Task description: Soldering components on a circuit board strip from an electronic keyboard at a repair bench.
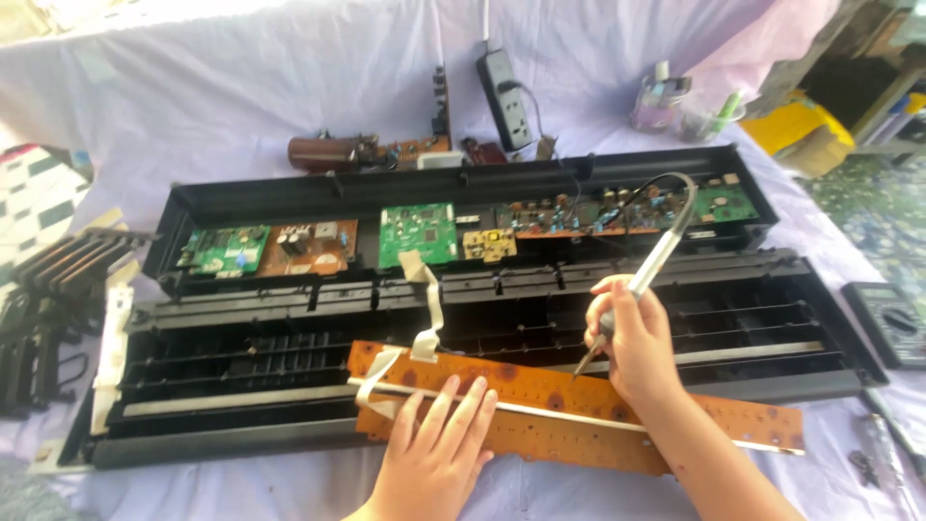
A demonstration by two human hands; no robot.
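With the keyboard casing [463, 318] already opened, my left hand [439, 453] lies flat, fingers apart, on the long brown contact board [569, 410] near the desk's front edge, while my right hand [632, 338], fingers clamped on the soldering iron [648, 275], brings its tip to the board, soldering apparently unfinished.

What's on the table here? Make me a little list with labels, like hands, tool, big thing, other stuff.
Left hand: flat on the long orange circuit board, pressing it down
Right hand: holds a soldering iron, tip touching the orange board
Big thing: opened black keyboard case with green circuit boards inside
Ribbon cables: white, run from the orange board up to a green board
Behind: black power strip
Right edge: black meter
Cover: white cloth
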